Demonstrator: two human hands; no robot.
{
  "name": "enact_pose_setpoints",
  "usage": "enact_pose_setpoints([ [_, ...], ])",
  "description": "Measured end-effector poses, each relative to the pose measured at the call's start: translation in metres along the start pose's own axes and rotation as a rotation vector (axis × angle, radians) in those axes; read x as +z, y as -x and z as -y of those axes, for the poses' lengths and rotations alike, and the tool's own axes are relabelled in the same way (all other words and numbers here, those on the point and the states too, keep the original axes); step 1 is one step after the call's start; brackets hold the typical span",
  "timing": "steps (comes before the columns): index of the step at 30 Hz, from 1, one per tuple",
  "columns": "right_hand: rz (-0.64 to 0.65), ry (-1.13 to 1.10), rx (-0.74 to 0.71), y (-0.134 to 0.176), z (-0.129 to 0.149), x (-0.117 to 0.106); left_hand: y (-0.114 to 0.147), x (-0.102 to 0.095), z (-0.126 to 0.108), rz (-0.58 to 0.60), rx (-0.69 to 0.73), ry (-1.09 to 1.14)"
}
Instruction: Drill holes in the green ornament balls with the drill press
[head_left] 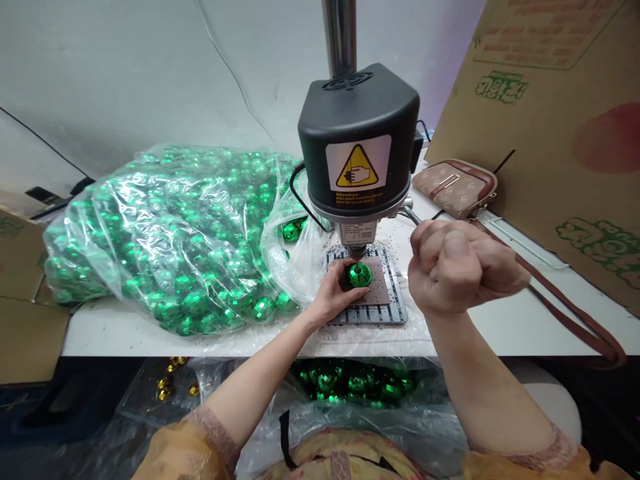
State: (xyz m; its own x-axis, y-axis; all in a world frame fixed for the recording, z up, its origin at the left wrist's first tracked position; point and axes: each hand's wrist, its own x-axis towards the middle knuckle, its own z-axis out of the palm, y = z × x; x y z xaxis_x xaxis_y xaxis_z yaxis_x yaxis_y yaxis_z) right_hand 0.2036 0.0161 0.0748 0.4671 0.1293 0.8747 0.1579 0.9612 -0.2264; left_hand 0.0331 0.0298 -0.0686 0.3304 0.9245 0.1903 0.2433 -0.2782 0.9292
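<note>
A shiny green faceted ball (361, 275) sits on the small brown board under the drill press (358, 147). Fingers and thumb of my left hand (336, 291) grip it from the left side. The chuck (357, 252) is right above the ball, and the bit appears to meet its top. My right hand (457, 263) is closed in a fist around the drill press lever (411, 212), most of which the fingers hide. Beneath the board lies the slotted metal base plate (400, 308), strewn with dark crumbs.
A big clear bag of green balls (175, 233) fills the table's left. Another bag of green balls (350, 381) hangs open below the front edge. A patterned purse (453, 187) with a brown strap (575, 320) lies at right, by a tall cardboard box (550, 133).
</note>
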Motion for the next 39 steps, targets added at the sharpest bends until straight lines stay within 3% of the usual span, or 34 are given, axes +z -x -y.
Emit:
enact_pose_setpoints([
  [9, -0.005, 0.002, -0.039, 0.01, -0.002, -0.004, 0.001, 0.0, 0.001, -0.011, -0.006, 0.004],
  [13, -0.059, 0.022, 0.041, -0.007, 0.003, 0.008, -0.001, 0.003, -0.002, -0.025, 0.004, -0.007],
  [15, -0.074, 0.055, 0.122, -0.022, 0.007, 0.016, 0.002, 0.007, -0.008, -0.077, 0.029, -0.068],
  [17, -0.071, 0.099, 0.237, -0.035, 0.01, 0.022, 0.013, 0.01, -0.015, -0.2, 0.094, -0.2],
  [20, -0.034, 0.116, 0.278, -0.044, 0.012, 0.025, 0.054, 0.015, -0.018, -0.331, 0.317, -0.411],
  [22, -0.023, 0.121, 0.277, -0.045, 0.013, 0.024, 0.093, 0.016, -0.013, -0.207, 0.538, -0.477],
  [24, -0.021, 0.116, 0.272, -0.044, 0.013, 0.024, 0.131, 0.018, -0.003, 0.113, 0.678, -0.541],
  [25, -0.023, 0.113, 0.273, -0.043, 0.013, 0.024, 0.146, 0.019, 0.002, 0.314, 0.643, -0.595],
  [26, -0.029, 0.11, 0.275, -0.043, 0.013, 0.024, 0.159, 0.02, 0.008, 0.497, 0.519, -0.653],
  [28, -0.037, 0.107, 0.277, -0.042, 0.013, 0.024, 0.172, 0.025, 0.017, 0.716, 0.124, -0.755],
  [30, -0.039, 0.101, 0.277, -0.042, 0.011, 0.024, 0.175, 0.033, 0.023, 0.714, -0.204, -0.821],
  [32, -0.044, 0.084, 0.27, -0.042, 0.008, 0.023, 0.174, 0.043, 0.025, 0.666, -0.34, -0.862],
  [36, -0.054, 0.076, 0.238, -0.042, 0.005, 0.021, 0.17, 0.05, 0.005, 0.725, -0.415, -0.911],
  [39, -0.068, 0.085, 0.238, -0.041, 0.005, 0.02, 0.148, 0.021, -0.037, 0.869, -0.311, -0.823],
])
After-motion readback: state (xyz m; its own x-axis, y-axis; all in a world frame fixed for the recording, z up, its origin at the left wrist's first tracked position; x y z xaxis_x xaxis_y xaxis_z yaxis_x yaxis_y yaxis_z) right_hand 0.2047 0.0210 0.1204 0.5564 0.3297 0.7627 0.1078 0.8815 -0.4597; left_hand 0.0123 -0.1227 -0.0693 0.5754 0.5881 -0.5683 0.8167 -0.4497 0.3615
